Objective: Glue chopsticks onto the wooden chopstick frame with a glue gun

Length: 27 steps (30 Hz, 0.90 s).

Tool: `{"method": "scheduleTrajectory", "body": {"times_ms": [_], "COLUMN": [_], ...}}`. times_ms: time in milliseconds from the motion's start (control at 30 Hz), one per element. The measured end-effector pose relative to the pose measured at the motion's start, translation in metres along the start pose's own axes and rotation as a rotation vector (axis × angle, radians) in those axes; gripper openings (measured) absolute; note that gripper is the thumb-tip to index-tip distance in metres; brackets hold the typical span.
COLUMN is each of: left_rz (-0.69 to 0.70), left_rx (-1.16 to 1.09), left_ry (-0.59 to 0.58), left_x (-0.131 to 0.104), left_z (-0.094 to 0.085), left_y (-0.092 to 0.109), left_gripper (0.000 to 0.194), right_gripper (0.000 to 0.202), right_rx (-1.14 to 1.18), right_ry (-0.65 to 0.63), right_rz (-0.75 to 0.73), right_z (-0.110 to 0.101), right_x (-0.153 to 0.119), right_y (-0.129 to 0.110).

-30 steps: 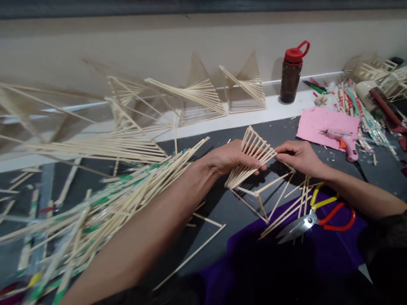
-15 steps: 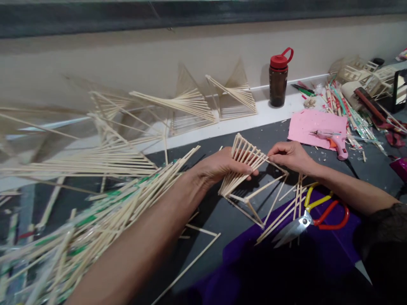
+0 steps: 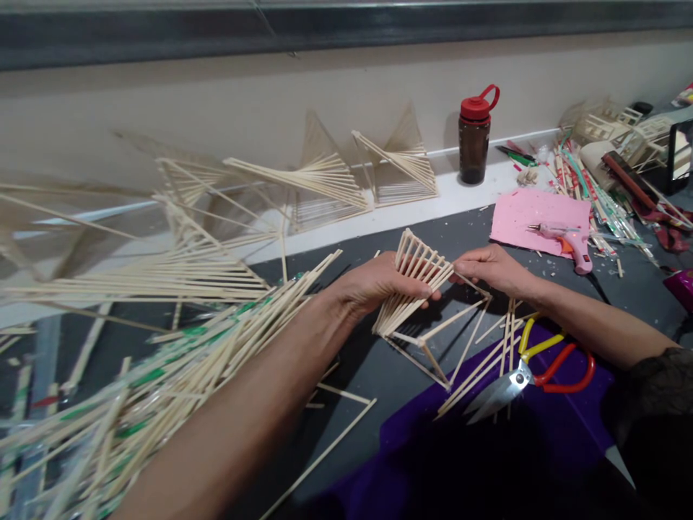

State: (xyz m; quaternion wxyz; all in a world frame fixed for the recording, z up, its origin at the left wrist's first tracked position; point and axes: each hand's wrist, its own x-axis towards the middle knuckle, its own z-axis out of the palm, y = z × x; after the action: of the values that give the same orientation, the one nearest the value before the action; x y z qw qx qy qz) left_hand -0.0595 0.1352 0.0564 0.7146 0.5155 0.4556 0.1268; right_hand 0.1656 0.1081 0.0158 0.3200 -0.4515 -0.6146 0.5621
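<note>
My left hand [image 3: 390, 280] is closed around a model of thin wooden sticks [image 3: 416, 269], whose slats fan out in a twisted row. The thumb lies across the slats; most of the fingers are hidden behind them. At the model's right corner, the fingertips of my right hand [image 3: 487, 266] pinch together on the stick frame. Below both hands, the open part of this frame hangs over the dark tabletop. Scissors [image 3: 520, 377] with one yellow and one red handle lie near my right forearm, beside several loose sticks [image 3: 479, 375] on purple material [image 3: 411, 433].
A pink glue gun [image 3: 568, 242] rests on a pink sheet [image 3: 512, 217]. Behind it stands a brown bottle [image 3: 473, 148] with a red lid. Sticks and wrappers [image 3: 216, 361] pile up at left. Finished-looking stick models [image 3: 325, 177] line the wall.
Very little differs. My right hand has shifted slightly to the left at the model's corner, while my left hand keeps its hold. The view has tilted a touch.
</note>
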Motion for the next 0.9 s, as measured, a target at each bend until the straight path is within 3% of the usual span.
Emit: {"method": "scheduleTrajectory", "body": {"times_ms": [467,600,667,733,867,900], "left_rz": [0.066,0.138,0.182,0.265,0.409,0.420], "left_rx": [0.047,0.107,0.125,0.152,0.321,0.360], "left_ry": [-0.005,0.086,0.187,0.362,0.955,1.033], "left_x": [-0.005,-0.019,-0.029,-0.042,-0.075,-0.083], "left_z": [0.004,0.006,0.005,0.004,0.010,0.015], "left_y": [0.003,0.001,-0.007,-0.019,-0.049,-0.057], "left_gripper": [0.033,0.036,0.039,0.040,0.029,0.024], "right_gripper": [0.029,0.028,0.029,0.030,0.033,0.033], "right_rx": [-0.055,-0.062,-0.064,-0.063,-0.074,-0.078], "right_ry": [-0.011,0.012,0.022,0.024,0.035,0.039], "right_rz": [-0.078,-0.080,-0.067,-0.061,-0.047,-0.040], "right_z": [-0.001,-0.001,-0.001,-0.001,-0.001,-0.002], "right_x": [-0.001,-0.004,-0.004,-0.004,-0.004,-0.004], "right_y": [0.000,0.000,0.000,-0.001,-0.002,-0.002]}}
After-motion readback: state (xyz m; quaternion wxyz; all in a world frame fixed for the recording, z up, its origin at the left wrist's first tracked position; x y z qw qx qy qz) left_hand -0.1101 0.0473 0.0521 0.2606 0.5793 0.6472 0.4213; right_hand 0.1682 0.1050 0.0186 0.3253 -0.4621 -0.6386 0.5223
